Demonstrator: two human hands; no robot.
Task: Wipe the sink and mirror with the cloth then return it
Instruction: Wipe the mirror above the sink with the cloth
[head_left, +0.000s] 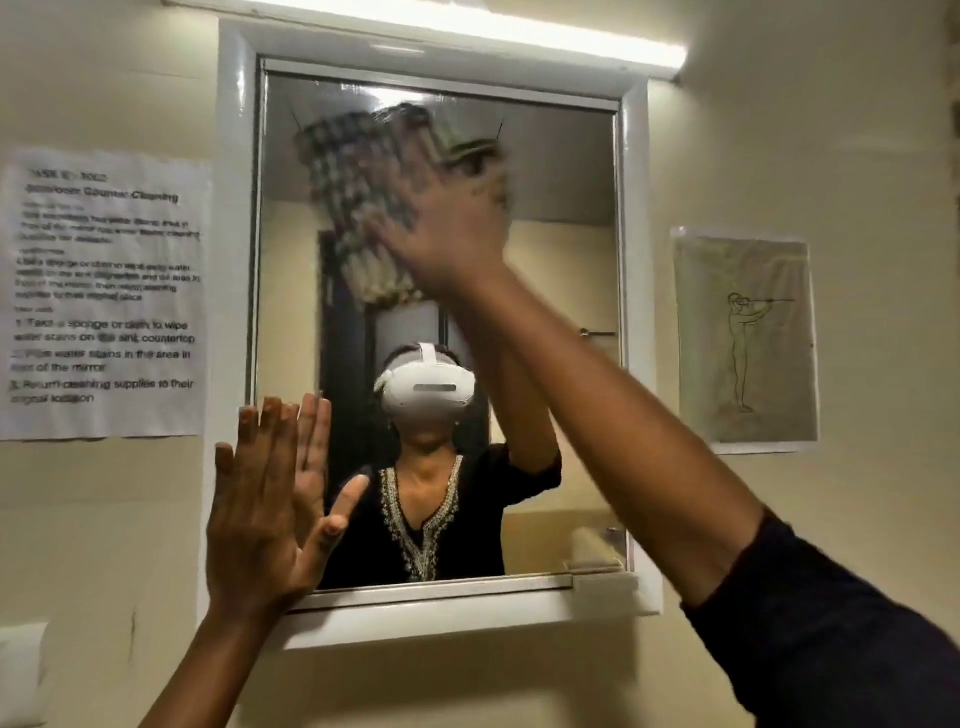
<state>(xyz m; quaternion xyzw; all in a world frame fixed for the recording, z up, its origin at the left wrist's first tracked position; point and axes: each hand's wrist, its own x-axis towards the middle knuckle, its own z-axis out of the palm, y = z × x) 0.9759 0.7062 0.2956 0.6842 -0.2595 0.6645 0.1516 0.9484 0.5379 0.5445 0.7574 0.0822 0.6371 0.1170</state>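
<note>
One mirror in a white frame fills the centre of the wall. Right hand presses the checked cloth flat against the upper glass, fingers spread, blurred. Left hand is open, palm flat on the mirror's lower left edge

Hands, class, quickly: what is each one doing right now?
Left hand: open, flat on the white-framed mirror.
Right hand: pressing the checked cloth against it.

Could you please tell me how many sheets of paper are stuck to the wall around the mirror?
2. A printed instruction sheet hangs left of the mirror, and a sheet with a line drawing of a figure hangs to its right. More could lie outside the view.
</note>
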